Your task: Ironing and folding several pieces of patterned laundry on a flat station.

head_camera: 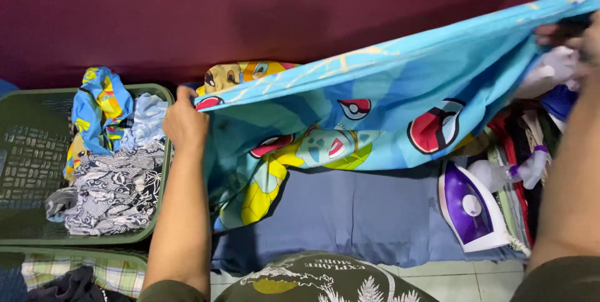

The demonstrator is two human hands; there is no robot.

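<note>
hands: left hand [184, 124] and right hand [572, 27] wide apart, each pinching a corner of the cartoon-print sheet [375, 114] | sheet stretched taut above blue pad [356, 214], so it hangs flat | iron [472, 208] parked right, clear.

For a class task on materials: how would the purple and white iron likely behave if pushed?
The iron lies tilted against stacked clothes on the blue cloth, so it would probably slide or tip flat. It looks rigid, likely heavy for its size.
</note>
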